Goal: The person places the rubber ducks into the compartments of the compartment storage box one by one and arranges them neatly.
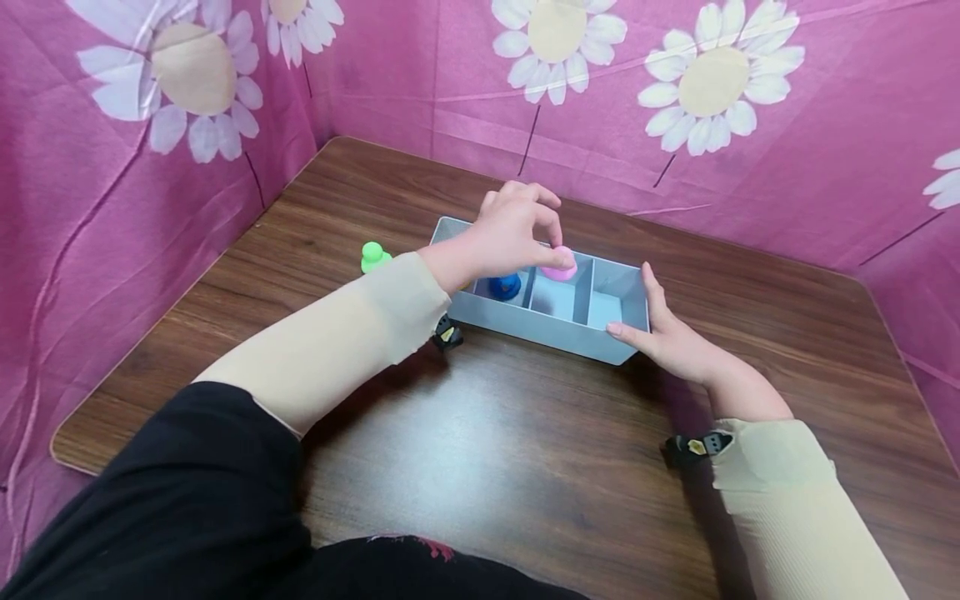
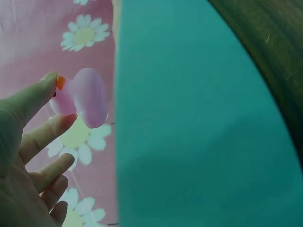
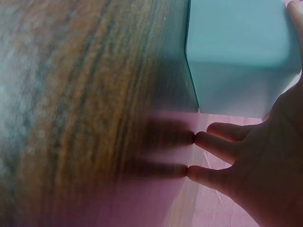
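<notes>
In the head view, a pink toy duck (image 1: 562, 268) is pinched between the thumb and index finger of the left hand (image 1: 513, 227), and is held over the compartment second from the right in a grey box (image 1: 536, 332). The right end of the box is spanned by the right hand (image 1: 673, 342), its thumb laid at the near side and its index finger at the far corner, the two set well apart. A blue toy (image 1: 505, 287) is seen in the compartment just left of the pink duck. A green toy (image 1: 372, 257) is partly covered by the left forearm, on the wooden table (image 1: 450, 467) outside the box.

In the left wrist view, the duck's orange beak is shown beside the thumb; the other fingers are held loosely away, and the duck is seen beyond the box's edge, against a flowered curtain.

In the right wrist view, three fingers are spread below the box, and the table is partly blurred.
</notes>
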Demonstrator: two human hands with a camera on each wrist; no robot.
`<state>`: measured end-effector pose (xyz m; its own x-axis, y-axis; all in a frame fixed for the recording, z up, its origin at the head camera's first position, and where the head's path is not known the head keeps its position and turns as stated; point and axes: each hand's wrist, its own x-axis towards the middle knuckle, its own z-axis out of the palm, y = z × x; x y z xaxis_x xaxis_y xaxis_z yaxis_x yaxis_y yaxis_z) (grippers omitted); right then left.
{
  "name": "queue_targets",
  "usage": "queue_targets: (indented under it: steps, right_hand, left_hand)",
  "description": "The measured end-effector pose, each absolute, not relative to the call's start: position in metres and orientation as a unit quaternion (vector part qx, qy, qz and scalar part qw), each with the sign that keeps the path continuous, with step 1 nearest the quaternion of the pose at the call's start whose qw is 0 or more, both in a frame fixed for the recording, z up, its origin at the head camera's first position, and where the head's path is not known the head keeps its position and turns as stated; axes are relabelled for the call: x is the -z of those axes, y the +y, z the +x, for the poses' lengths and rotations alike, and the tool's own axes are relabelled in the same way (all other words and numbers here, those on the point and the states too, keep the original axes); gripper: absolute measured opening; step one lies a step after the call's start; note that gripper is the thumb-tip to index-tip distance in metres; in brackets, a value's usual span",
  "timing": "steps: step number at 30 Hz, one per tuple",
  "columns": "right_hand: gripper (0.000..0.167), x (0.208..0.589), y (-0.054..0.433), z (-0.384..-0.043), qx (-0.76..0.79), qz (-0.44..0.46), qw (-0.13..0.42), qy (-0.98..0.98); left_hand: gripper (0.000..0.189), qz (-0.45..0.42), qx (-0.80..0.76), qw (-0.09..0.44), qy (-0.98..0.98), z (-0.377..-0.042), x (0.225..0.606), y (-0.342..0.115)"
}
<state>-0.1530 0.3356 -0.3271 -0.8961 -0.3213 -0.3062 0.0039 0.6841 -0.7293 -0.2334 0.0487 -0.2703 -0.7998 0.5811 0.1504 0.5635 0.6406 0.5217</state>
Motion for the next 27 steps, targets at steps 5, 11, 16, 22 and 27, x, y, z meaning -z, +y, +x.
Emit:
queue_targets:
  steps: [5,11,16,22,27]
  right_hand:
    - [0.103,0.327,0.335,-0.153,0.389,-0.087,0.209,0.893]
    - [0.105,0.327,0.334,-0.152,0.387,-0.084,0.209,0.894]
    - [0.105,0.327,0.333,-0.153,0.385,-0.084,0.209,0.895]
    - [0.104,0.328,0.334,-0.154,0.386,-0.085,0.209,0.895]
    - [0.104,0.328,0.335,-0.153,0.390,-0.084,0.209,0.893]
  left_hand:
    - [0.025,0.319,-0.279,0.020,0.906,-0.229,0.279,0.055]
    - [0.025,0.323,-0.258,0.030,0.910,-0.225,0.288,0.058]
    - [0.024,0.316,-0.250,0.029,0.915,-0.225,0.295,0.059]
    - [0.023,0.301,-0.225,0.036,0.926,-0.226,0.302,0.063]
    - [0.021,0.292,-0.213,0.039,0.932,-0.227,0.306,0.069]
